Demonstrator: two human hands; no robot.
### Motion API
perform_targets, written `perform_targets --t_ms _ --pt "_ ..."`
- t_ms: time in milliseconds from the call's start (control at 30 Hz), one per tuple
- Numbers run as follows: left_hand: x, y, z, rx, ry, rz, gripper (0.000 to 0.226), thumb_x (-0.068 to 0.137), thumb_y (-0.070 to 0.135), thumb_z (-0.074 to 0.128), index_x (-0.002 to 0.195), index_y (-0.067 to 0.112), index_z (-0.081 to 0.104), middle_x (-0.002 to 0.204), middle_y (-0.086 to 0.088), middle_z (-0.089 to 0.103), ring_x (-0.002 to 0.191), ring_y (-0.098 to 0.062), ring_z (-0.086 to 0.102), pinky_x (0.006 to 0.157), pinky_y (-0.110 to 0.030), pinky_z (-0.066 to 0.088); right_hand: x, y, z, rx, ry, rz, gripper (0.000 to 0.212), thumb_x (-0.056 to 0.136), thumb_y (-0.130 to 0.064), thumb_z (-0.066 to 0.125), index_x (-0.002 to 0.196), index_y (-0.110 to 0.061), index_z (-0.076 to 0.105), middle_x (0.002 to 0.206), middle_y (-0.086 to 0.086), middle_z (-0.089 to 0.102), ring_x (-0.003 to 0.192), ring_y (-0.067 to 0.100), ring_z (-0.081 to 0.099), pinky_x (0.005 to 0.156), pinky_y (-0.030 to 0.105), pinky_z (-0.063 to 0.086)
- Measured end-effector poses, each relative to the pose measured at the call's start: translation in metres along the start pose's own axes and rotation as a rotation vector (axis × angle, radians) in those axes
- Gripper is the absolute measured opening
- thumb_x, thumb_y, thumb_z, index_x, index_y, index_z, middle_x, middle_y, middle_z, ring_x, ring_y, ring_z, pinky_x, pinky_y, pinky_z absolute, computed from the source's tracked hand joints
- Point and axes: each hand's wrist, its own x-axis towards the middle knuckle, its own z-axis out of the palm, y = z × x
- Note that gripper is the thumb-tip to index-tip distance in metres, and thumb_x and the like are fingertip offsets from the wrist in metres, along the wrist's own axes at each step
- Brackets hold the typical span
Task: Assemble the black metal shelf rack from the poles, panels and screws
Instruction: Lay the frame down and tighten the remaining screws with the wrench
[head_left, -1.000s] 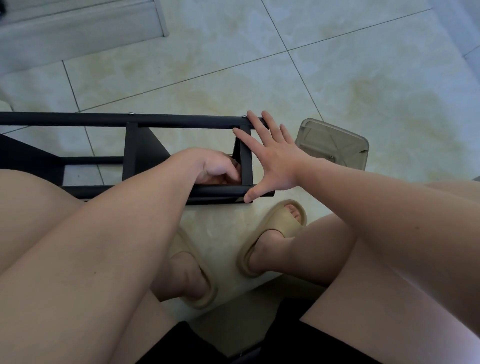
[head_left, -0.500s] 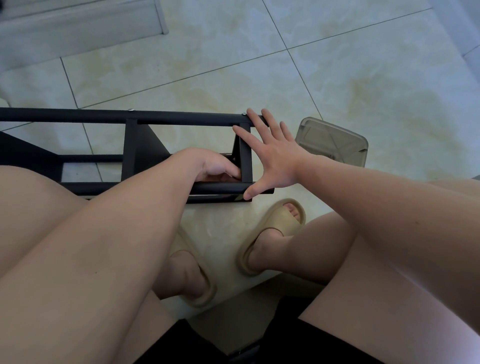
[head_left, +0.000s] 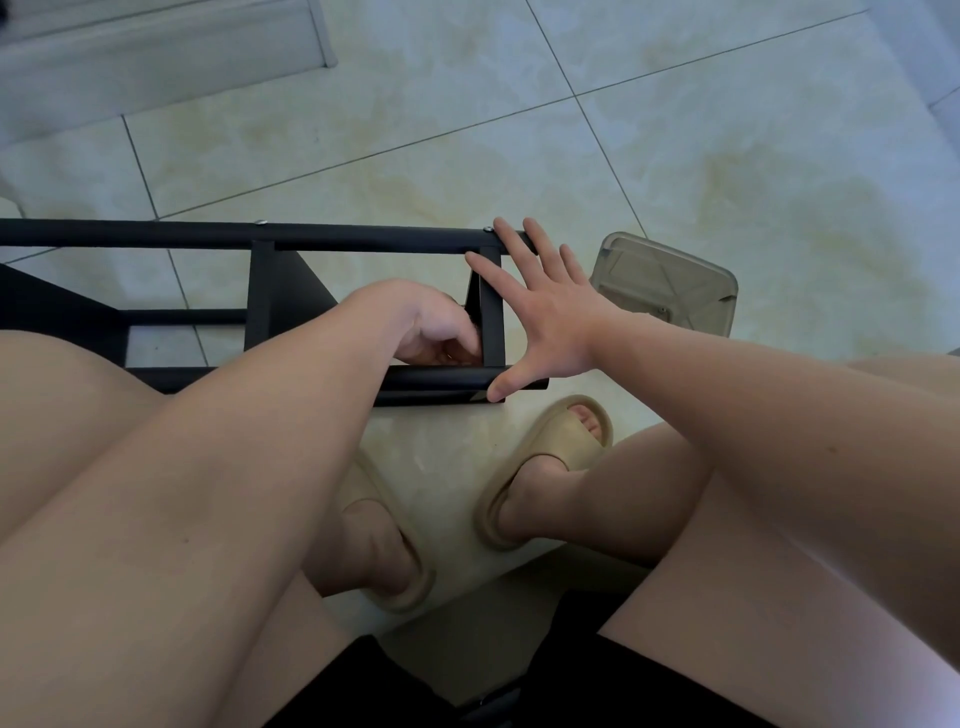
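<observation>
Black rack (head_left: 363, 243) lies on its side across mid-left of frame, left end cut off. My right hand (head_left: 556, 322) is spread flat on its end panel (head_left: 492, 322). My left hand (head_left: 431, 325) curls inside the frame, fingertips hidden; possibly pinching something, can't tell. Clear tub (head_left: 670, 283) sits just right.
</observation>
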Motion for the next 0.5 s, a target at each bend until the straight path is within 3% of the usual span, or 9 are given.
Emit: perform_targets --t_ms 133,333,500 --pt "-0.001 -0.003 0.001 -0.025 0.023 0.029 0.025 0.090 -0.009 0.049 0.089 0.005 0.069 0.072 -0.008 0.071 0.062 -0.018 0.069 0.056 -0.023 0.054 0.000 0.000 0.000 0.000 0.001 0.001 0.148 0.049 -0.096 0.062 0.159 -0.035 -0.015 0.163 0.001 -0.035 0.149 0.031 -0.034 0.123 0.059 -0.006" --pt "-0.003 -0.008 0.003 -0.064 0.011 0.050 0.028 0.090 -0.009 0.047 0.087 0.009 0.069 0.073 -0.009 0.073 0.062 -0.020 0.071 0.054 -0.024 0.055 0.000 0.001 0.000 -0.001 0.004 0.002 0.148 0.049 -0.096 0.063 0.159 -0.035 -0.015 0.162 0.000 -0.035 0.149 0.031 -0.034 0.123 0.060 -0.006" --pt "-0.001 -0.014 0.001 -0.082 -0.026 0.053 0.027 0.091 -0.005 0.051 0.097 0.010 0.072 0.095 -0.013 0.073 0.085 -0.027 0.070 0.085 -0.037 0.054 0.001 0.000 0.002 -0.014 0.007 0.003 0.148 0.047 -0.097 0.060 0.159 -0.035 -0.015 0.162 0.001 -0.035 0.149 0.031 -0.033 0.123 0.060 -0.005"
